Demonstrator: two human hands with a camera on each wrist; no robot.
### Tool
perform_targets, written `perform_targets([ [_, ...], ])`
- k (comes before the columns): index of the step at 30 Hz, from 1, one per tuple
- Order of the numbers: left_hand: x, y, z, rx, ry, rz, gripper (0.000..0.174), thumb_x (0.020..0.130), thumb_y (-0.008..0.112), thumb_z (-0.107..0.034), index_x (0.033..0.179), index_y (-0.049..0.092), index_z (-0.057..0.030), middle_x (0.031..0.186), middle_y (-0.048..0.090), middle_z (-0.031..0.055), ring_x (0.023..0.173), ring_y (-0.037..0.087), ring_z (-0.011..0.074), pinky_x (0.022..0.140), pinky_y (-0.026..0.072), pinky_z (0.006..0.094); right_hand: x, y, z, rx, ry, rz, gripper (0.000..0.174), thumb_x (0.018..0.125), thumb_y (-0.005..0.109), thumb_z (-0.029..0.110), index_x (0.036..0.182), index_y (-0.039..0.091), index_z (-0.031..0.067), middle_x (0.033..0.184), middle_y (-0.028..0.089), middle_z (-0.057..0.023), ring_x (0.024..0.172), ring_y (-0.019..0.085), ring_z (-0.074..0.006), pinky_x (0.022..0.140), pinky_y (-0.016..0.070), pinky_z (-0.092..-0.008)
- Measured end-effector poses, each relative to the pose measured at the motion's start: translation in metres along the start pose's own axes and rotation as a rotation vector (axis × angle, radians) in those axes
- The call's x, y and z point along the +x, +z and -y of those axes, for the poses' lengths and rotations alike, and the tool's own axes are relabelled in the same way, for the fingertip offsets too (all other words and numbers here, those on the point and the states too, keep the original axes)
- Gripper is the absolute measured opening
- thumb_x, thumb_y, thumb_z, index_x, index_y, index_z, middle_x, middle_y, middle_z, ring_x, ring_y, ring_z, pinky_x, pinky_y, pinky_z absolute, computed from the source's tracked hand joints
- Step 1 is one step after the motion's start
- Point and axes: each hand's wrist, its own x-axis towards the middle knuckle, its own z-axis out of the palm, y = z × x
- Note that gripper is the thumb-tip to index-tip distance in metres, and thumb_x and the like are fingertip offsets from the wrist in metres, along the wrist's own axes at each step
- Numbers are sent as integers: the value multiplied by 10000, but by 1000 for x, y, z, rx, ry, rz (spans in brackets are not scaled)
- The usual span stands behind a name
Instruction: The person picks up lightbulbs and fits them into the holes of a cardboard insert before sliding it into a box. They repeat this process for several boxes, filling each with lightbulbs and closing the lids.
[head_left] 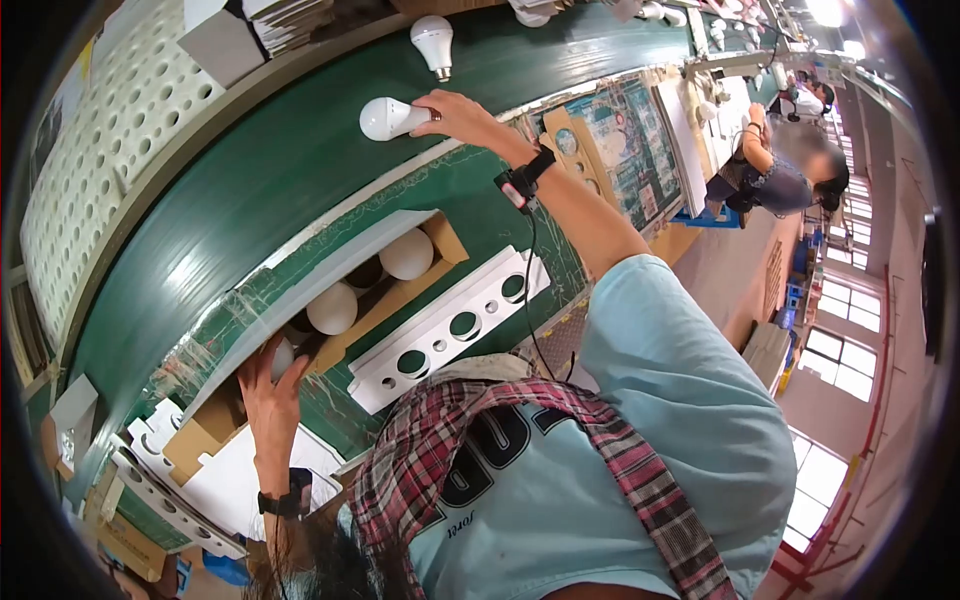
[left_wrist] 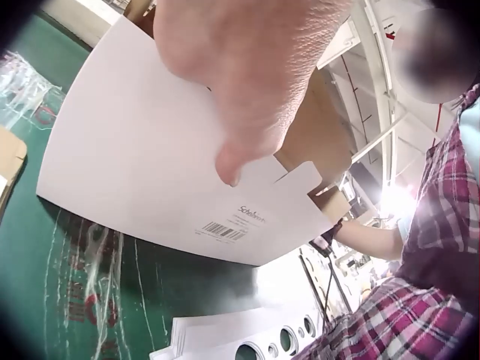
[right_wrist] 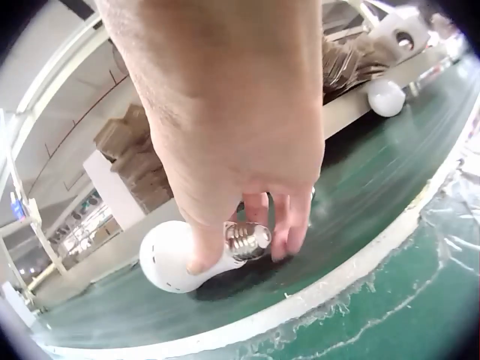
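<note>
On the green belt, my right hand (head_left: 465, 118) grips a white bulb (head_left: 385, 119) near its metal screw base. The right wrist view has this hand (right_wrist: 236, 142) with the thumb on the bulb (right_wrist: 169, 255) and the fingers beyond the base. My left hand (head_left: 270, 405) is at the near-left end of an open carton (head_left: 345, 345), its fingers around a white bulb (head_left: 283, 360) inside. Two more round bulbs (head_left: 332, 308) sit in the carton. In the left wrist view the hand (left_wrist: 251, 67) partly covers the carton's white printed side (left_wrist: 135, 142); its fingertips are mostly hidden.
Another bulb (head_left: 433, 42) lies farther across the belt (head_left: 240, 170). A white insert with round holes (head_left: 450, 330) rests beside the carton. More inserts (head_left: 170, 500) are at lower left. A perforated white panel (head_left: 110, 130) stands behind the belt; another person (head_left: 770, 175) sits at the right.
</note>
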Motion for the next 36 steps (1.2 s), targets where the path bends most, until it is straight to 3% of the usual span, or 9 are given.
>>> perform_targets([
  [1,4,-1,-4,8,11,-5,245,702,692,-28,932,706,-108,1256,523,77,1221,436,310,1011,350,448,-6,2,-10,237,-19,-51,332,820,671,308,993,611,30,857,590,-96,740,617,-187,678,491,-295],
  [5,24,6,-26,-26,35,-28,189,733,679,-62,917,705,-99,1224,539,78,1206,450,299,1002,350,447,-54,-46,10,732,234,7,291,903,577,294,941,587,5,705,575,-17,606,569,-75,524,429,-209],
  [8,39,15,-43,-49,61,-43,202,740,668,-61,936,702,-98,1234,523,81,1215,437,294,997,350,449,-87,-85,29,778,187,-156,275,940,524,274,940,579,5,710,556,-9,596,532,-69,526,420,-210],
  [12,43,20,-48,-44,72,-65,256,735,675,-56,987,684,-103,1273,487,97,1224,420,293,994,355,454,-126,-127,76,978,40,-289,311,991,411,214,1136,548,-25,841,558,-61,651,526,-79,554,439,-212],
  [15,34,14,-47,-31,10,-74,378,723,682,-43,1090,638,-121,1324,453,110,1228,418,306,1006,356,441,-149,-144,121,793,-96,-303,252,925,546,128,1136,582,-6,862,585,-34,680,566,-77,603,460,-219],
  [19,19,20,-35,-86,5,-136,363,728,663,-12,1075,641,-117,1353,445,110,1228,432,320,1003,378,414,-160,-122,175,508,-281,-302,285,791,649,4,1070,621,52,981,618,-40,824,608,-129,723,494,-236],
  [22,11,23,-30,-155,3,-176,291,743,645,-8,1020,665,-94,1335,464,113,1230,435,317,992,397,417,-154,-77,203,194,-601,-174,292,766,627,11,1053,592,52,1020,598,-88,934,597,-241,791,517,-297],
  [25,9,23,-31,-186,-17,-194,209,759,616,-18,945,694,-73,1333,468,120,1246,428,312,998,410,400,-143,-46,204,-92,-859,-119,295,766,599,18,1059,580,50,1068,577,-88,969,583,-255,796,527,-316],
  [36,10,22,-33,-232,-46,-201,253,732,591,10,930,710,-93,1326,474,117,1263,417,291,984,442,369,-97,-7,209,-246,-1074,247,272,755,605,82,1023,576,44,1086,545,-103,998,570,-281,751,538,-322],
])
